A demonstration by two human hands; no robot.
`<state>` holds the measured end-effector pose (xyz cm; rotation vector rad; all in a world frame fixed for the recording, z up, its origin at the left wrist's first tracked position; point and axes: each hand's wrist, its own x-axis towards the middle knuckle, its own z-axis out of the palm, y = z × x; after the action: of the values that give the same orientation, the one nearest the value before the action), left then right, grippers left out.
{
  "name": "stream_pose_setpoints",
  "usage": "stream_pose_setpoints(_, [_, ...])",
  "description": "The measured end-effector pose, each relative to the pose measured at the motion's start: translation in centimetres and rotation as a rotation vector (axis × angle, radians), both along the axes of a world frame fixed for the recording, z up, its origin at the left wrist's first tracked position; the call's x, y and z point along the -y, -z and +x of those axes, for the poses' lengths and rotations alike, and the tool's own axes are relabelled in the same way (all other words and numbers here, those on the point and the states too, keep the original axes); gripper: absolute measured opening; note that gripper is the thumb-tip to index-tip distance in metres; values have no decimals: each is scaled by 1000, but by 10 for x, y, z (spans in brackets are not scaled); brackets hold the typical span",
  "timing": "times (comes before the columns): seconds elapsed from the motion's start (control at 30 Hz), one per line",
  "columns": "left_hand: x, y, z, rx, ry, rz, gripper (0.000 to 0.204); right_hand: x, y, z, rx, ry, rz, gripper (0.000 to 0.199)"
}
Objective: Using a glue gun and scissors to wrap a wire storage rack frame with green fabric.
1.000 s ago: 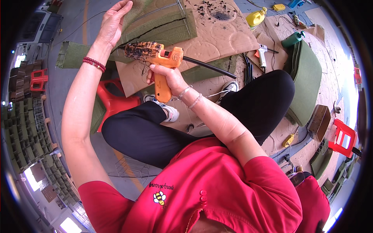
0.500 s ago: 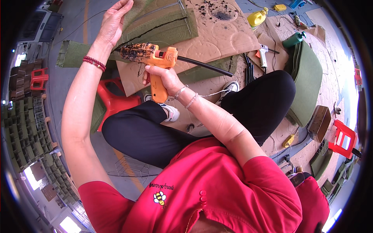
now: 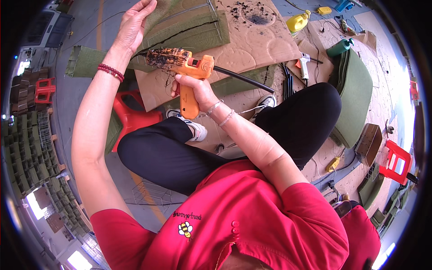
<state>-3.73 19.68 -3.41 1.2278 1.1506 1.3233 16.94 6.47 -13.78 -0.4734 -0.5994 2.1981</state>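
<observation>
My right hand [image 3: 198, 91] grips an orange glue gun [image 3: 189, 104], its front caked in dark glue. A long black glue stick [image 3: 245, 80] juts from its back toward the right. The gun's tip points left, close to my left wrist. My left hand [image 3: 133, 27] is raised at the upper left, thumb and fingers closed on the edge of a green fabric sheet [image 3: 160, 12]. On the green fabric panel [image 3: 198, 39] beside it runs a black line of glue, and a thin wire frame [image 3: 191, 8] lies over it. The far end of the fabric is cut off by the picture edge.
Brown cardboard [image 3: 245, 51] lies under the work, spotted with black glue. A white glue gun [image 3: 304, 66], a yellow bottle [image 3: 297, 22] and a green bottle [image 3: 340, 47] stand to the right, near stacked green panels [image 3: 355, 94]. A red stool [image 3: 135, 117] is at left.
My right hand has moved the glue gun slightly right, drawing its tip away from my left wrist. My left hand has shifted a little right, still pinching the fabric.
</observation>
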Motion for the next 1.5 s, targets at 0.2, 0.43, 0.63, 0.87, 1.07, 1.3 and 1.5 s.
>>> stream_pose_setpoints(0.2, [0, 0, 1, 18, -1, -3, 18, 0, 0, 5, 10, 29, 21, 15])
stream_pose_setpoints(0.43, [1, -2, 2, 42, -1, -34, 18, 0, -1, 10, -3, 63, -3, 15])
stream_pose_setpoints(0.63, [2, 0, 3, 13, -9, -21, 17, -1, 2, 16, -12, 61, 24, 15])
stream_pose_setpoints(0.87, [1, 3, 3, -3, -25, 2, 17, 0, -1, 22, 10, 80, 17, 17])
stream_pose_setpoints(1.07, [2, 2, 6, -9, -15, 6, 17, -1, -3, 25, 4, 97, 12, 15])
stream_pose_setpoints(1.3, [5, 1, 7, 6, -16, 0, 16, -1, -5, 34, 13, 118, 25, 20])
stream_pose_setpoints(1.5, [20, 1, 33, 28, 22, 24, 12, -3, -1, 66, 25, 112, 25, 21])
